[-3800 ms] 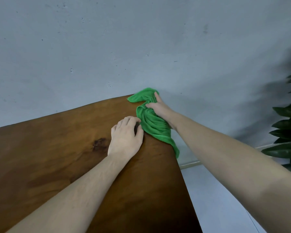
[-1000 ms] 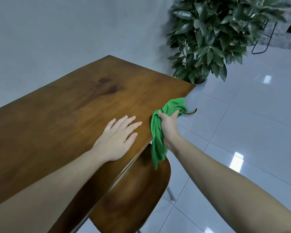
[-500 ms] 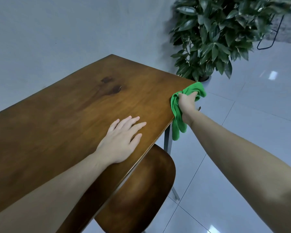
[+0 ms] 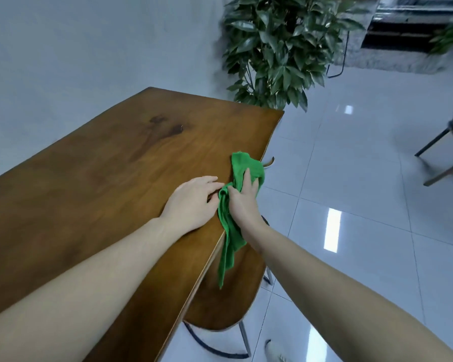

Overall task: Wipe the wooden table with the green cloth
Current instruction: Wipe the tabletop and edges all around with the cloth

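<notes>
Cloth: green cloth (image 4: pixel 246 171) bunched at the right edge of the wooden surface (image 4: pixel 102 192), one end hanging over the edge toward a chair (image 4: pixel 228 304).
Right hand: right hand (image 4: pixel 242 202) presses the cloth against the surface edge, fingers curled into its folds.
Left hand: left hand (image 4: pixel 191 202) rests flat on the wood, fingers relaxed, fingertips touching the cloth.
Progress: wiping looks under way along the edge; no dirt or streaks show, so how much is done cannot be told.
Room: grey wall behind, leafy plant (image 4: pixel 277 48) past the far corner, glossy white tiled floor (image 4: pixel 364 178).
</notes>
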The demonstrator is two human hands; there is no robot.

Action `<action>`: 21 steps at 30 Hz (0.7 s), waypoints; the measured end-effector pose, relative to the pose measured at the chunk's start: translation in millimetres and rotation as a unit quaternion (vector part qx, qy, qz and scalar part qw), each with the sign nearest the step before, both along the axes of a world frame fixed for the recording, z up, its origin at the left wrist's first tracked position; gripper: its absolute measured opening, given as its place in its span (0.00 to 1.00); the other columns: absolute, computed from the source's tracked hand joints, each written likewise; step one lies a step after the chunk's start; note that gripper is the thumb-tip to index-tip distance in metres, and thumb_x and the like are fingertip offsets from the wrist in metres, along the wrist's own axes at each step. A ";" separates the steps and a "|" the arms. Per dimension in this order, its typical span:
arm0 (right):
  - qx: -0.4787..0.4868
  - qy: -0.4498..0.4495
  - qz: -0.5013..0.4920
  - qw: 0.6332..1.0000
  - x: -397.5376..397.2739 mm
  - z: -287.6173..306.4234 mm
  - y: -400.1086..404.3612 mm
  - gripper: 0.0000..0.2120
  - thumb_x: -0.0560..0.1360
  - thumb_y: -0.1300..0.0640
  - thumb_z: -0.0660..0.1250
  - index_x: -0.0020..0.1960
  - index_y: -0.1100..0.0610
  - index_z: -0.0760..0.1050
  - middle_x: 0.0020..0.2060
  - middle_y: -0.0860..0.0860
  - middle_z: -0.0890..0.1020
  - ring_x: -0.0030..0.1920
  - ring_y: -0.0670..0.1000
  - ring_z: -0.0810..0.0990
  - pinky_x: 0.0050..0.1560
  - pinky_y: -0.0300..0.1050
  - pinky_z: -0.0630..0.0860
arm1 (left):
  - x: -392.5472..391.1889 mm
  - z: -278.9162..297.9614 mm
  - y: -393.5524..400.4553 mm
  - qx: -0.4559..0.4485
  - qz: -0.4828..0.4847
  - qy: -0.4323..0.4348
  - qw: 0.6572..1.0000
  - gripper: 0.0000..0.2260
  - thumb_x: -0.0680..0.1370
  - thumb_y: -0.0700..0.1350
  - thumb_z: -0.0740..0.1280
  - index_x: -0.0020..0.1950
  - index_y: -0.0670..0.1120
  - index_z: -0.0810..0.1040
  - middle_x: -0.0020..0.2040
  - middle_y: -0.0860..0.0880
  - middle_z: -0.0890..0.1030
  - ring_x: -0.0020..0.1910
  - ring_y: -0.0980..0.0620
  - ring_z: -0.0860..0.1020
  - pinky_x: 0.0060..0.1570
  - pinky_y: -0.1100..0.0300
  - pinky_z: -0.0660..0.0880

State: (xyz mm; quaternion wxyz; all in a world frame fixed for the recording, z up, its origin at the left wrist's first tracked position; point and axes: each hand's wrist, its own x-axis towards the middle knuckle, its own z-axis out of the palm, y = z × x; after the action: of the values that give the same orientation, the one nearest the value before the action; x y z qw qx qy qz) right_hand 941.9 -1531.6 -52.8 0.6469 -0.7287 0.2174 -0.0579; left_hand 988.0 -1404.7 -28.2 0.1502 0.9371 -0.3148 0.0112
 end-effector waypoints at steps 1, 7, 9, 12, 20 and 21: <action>0.004 0.000 -0.001 1.000 -11.9 -1.1 10.7 0.33 0.84 0.54 0.56 0.83 0.44 0.41 0.82 0.52 0.38 0.82 0.53 0.48 0.80 0.53 0.50 | -9.5 -0.1 11.7 0.011 -0.013 0.006 1.000 0.20 0.82 0.49 0.57 0.74 0.54 0.71 0.75 0.55 0.69 0.74 0.54 0.65 0.73 0.54 0.61; 0.020 0.002 -0.037 0.999 -42.5 1.6 43.3 0.35 0.84 0.55 0.57 0.83 0.44 0.39 0.83 0.48 0.40 0.82 0.52 0.47 0.80 0.56 0.50 | -66.5 -7.0 79.6 0.039 -0.070 0.016 0.997 0.22 0.84 0.54 0.53 0.78 0.55 0.62 0.79 0.56 0.59 0.78 0.55 0.54 0.77 0.54 0.51; 0.024 0.008 -0.047 0.999 -37.2 6.3 41.0 0.35 0.84 0.55 0.57 0.83 0.44 0.40 0.83 0.47 0.41 0.82 0.53 0.48 0.80 0.58 0.52 | -81.0 -10.0 95.4 0.031 -0.074 0.014 0.997 0.22 0.84 0.54 0.52 0.79 0.56 0.60 0.80 0.57 0.58 0.79 0.55 0.52 0.78 0.54 0.47; 0.048 0.003 -0.050 0.998 -25.5 13.1 28.3 0.36 0.83 0.55 0.59 0.83 0.44 0.42 0.83 0.48 0.44 0.82 0.55 0.52 0.79 0.60 0.57 | -95.7 -13.4 106.4 0.026 -0.073 0.004 0.997 0.22 0.84 0.54 0.50 0.79 0.57 0.59 0.80 0.57 0.57 0.79 0.56 0.51 0.77 0.56 0.45; 0.090 -0.024 -0.049 0.994 10.7 -7.4 -13.0 0.40 0.70 0.49 0.58 0.81 0.39 0.51 0.82 0.47 0.52 0.78 0.57 0.63 0.74 0.62 0.68 | -100.7 -13.9 105.4 0.004 -0.047 -0.009 0.999 0.21 0.83 0.54 0.52 0.76 0.58 0.64 0.77 0.57 0.63 0.77 0.57 0.57 0.77 0.56 0.48; 0.091 -0.017 -0.057 0.994 7.7 -5.2 -7.8 0.40 0.70 0.48 0.58 0.81 0.38 0.51 0.82 0.47 0.52 0.78 0.57 0.63 0.73 0.62 0.68 | -100.7 -13.9 104.9 0.005 -0.042 -0.011 0.999 0.20 0.83 0.55 0.52 0.76 0.58 0.65 0.77 0.57 0.63 0.77 0.57 0.57 0.77 0.56 0.48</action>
State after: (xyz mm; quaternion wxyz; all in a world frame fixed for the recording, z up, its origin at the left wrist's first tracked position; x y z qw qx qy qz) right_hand 949.6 -1539.4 -58.0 0.7098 -0.6522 0.2517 -0.0867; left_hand 887.3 -1299.8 -42.1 0.1421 0.9237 -0.3555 0.0137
